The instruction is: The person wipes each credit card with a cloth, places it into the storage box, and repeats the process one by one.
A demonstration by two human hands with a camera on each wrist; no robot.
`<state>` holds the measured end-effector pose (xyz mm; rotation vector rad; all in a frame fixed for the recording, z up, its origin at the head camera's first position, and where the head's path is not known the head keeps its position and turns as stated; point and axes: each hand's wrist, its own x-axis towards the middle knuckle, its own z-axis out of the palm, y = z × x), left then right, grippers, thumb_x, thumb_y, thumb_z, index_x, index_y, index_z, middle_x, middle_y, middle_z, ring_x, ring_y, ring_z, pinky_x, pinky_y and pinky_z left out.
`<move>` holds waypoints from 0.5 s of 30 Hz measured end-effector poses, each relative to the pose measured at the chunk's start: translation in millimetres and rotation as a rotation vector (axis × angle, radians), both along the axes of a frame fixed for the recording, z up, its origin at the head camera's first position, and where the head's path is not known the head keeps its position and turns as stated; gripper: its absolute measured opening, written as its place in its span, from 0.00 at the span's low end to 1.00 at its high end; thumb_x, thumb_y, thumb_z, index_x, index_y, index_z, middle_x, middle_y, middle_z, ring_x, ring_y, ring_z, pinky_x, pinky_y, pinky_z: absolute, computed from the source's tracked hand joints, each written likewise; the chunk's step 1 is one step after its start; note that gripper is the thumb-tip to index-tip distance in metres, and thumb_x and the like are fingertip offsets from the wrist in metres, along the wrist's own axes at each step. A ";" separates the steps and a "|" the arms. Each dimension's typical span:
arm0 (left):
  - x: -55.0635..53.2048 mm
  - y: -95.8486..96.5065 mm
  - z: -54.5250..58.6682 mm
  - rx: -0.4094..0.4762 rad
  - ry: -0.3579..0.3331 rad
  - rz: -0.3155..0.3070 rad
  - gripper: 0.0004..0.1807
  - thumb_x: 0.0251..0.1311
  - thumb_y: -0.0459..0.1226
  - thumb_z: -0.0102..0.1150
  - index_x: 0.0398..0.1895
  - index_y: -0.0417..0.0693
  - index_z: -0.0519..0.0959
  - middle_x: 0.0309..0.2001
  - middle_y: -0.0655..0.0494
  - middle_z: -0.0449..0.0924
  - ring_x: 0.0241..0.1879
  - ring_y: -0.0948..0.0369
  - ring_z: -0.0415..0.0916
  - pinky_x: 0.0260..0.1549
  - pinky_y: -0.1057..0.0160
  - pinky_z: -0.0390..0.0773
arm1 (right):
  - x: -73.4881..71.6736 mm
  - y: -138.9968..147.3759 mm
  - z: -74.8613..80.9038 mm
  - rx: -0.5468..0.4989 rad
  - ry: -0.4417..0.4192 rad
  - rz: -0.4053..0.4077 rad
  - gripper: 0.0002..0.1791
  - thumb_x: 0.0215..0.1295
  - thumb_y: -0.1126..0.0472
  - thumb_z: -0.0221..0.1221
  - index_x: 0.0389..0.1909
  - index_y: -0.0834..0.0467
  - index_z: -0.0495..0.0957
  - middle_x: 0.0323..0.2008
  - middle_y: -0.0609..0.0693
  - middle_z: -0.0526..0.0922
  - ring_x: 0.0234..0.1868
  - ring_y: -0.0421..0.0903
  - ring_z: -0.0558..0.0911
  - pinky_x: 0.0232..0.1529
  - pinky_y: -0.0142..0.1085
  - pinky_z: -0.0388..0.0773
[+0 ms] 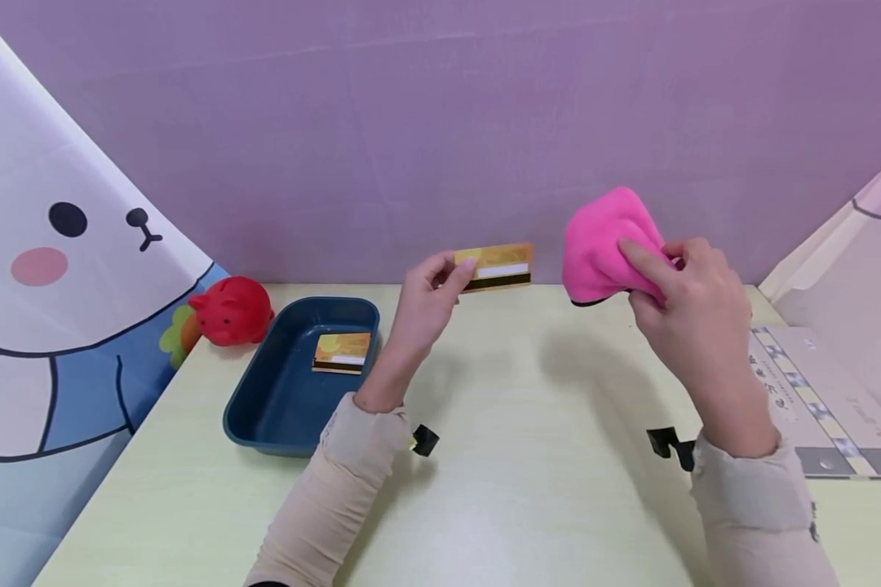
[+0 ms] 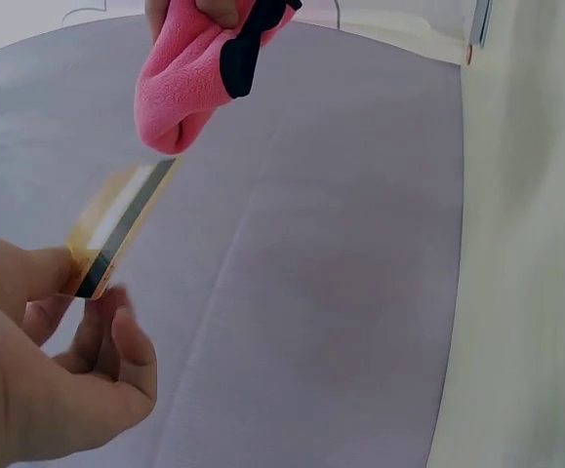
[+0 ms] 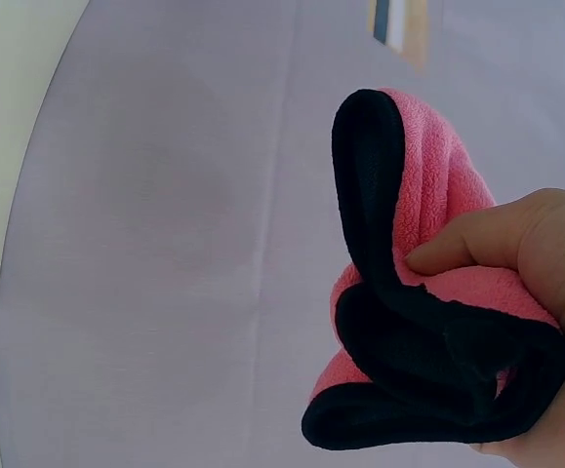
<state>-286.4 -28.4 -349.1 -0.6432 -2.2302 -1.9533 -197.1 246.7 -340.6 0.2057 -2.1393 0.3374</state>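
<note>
In the head view my left hand (image 1: 427, 297) pinches a gold bank card (image 1: 495, 267) by one end, thumb on its striped face, above the table. To the right, my right hand (image 1: 693, 306) grips a bunched pink cloth (image 1: 609, 244) in the air, a short way from the card. The right wrist view shows black edging (image 3: 370, 175) along the folded cloth, with my thumb and fingers around it. Card and cloth stand apart in the head view. A second gold card (image 1: 341, 352) lies inside the dark blue tray (image 1: 264, 440) at the left.
A red piggy bank (image 1: 233, 311) stands behind the tray's left side. Small black pieces (image 1: 426, 440) show beside the left sleeve and near the right wrist. At the right lies a flat printed box (image 1: 844, 391). A purple curtain (image 1: 440, 147) hangs behind the table (image 1: 499, 489).
</note>
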 end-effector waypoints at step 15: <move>2.4 12.1 -4.6 0.019 -0.039 -0.042 0.22 0.66 0.32 0.62 0.63 0.47 0.75 0.40 0.42 0.85 0.31 0.59 0.71 0.33 0.65 0.71 | 1.0 -25.5 1.3 0.102 0.076 0.108 0.23 0.56 0.72 0.55 0.51 0.53 0.85 0.36 0.71 0.78 0.31 0.65 0.75 0.26 0.55 0.70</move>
